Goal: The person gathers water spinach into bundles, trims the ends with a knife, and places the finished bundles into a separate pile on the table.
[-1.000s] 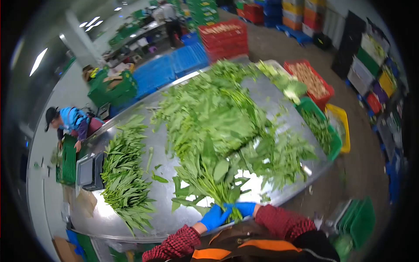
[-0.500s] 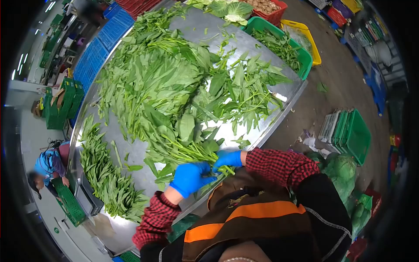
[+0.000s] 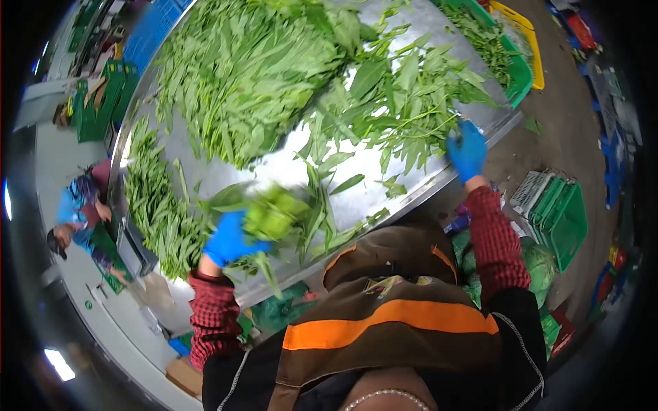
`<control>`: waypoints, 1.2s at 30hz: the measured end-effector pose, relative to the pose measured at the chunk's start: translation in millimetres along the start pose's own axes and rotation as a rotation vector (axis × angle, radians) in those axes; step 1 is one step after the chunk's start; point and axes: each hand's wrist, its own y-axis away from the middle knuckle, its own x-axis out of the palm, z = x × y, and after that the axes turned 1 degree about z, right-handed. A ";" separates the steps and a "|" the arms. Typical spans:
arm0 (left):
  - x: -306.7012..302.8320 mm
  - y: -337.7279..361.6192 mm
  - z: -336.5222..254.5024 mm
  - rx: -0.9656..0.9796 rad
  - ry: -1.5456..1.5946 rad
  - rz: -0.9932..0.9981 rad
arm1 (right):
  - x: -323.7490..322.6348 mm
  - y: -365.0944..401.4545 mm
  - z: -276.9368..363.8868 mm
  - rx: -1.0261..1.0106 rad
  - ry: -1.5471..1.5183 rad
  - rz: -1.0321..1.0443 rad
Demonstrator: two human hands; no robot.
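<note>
My left hand [image 3: 234, 241], in a blue glove, is closed around a bunch of water spinach [image 3: 274, 214]. The cut stem ends of the bunch face right and are blurred by motion, while its leaves hang behind and below the hand. My right hand [image 3: 468, 151], also gloved in blue, is at the right edge of the metal table [image 3: 370, 168], beside loose water spinach stems [image 3: 411, 103]. Its fingers are curled at the spot where a small white object lay; what they hold is hidden. A large heap of water spinach [image 3: 240, 82] lies behind both hands.
A row of greens [image 3: 154, 198] lies along the table's left side, near a scale-like dark device [image 3: 133, 240]. Green crates [image 3: 558, 219] stand on the floor at right; a green basket [image 3: 524, 75] is at the far right corner. Another person [image 3: 82, 212] is at left.
My hands have parted. The left has carried the water spinach bunch left, turning its stem ends. The right has let go of the stems and moved right to the table edge. The view has shifted.
</note>
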 end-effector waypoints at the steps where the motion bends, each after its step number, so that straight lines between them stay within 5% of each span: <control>1: -12.3 17.8 25.1 -0.115 0.055 -0.063 | -1.9 -6.3 -13.0 -0.117 0.119 -0.122; 2: -23.0 33.1 48.2 -0.223 0.106 -0.125 | -2.6 -12.8 -22.0 -0.233 0.235 -0.253; 9: 10.8 80.9 117.5 -0.217 0.574 -0.578 | 3.3 -51.1 -86.3 -0.158 0.066 -0.002; 12: 42.3 60.6 146.7 -0.192 0.719 -0.741 | -14.2 -45.6 -85.6 -0.086 -0.075 -0.048; 17: 46.6 -26.3 99.6 -0.161 0.567 -0.366 | -44.2 -0.5 -64.5 0.191 -0.036 -0.100; 20: 91.6 -88.5 101.2 -0.262 0.488 -0.290 | -55.0 43.2 -29.9 0.335 -0.366 -0.029; 21: 108.9 -108.9 110.9 -0.366 0.251 -0.313 | -46.0 61.4 -19.6 0.353 -0.530 -0.052; 24: 135.3 -126.8 69.3 -0.587 -0.192 -0.346 | -9.1 120.1 1.8 0.141 -0.645 0.185; 27: 145.0 -130.9 58.2 -0.617 -0.305 -0.304 | -18.1 147.0 57.8 -0.172 -0.439 0.719; 32: 139.6 -135.0 81.2 -0.586 -0.281 -0.294 | 37.7 168.1 107.1 -0.615 -0.316 0.969; 36: 124.7 -138.2 110.7 -0.438 -0.142 -0.248 | 72.7 165.5 140.7 -0.698 -0.253 1.053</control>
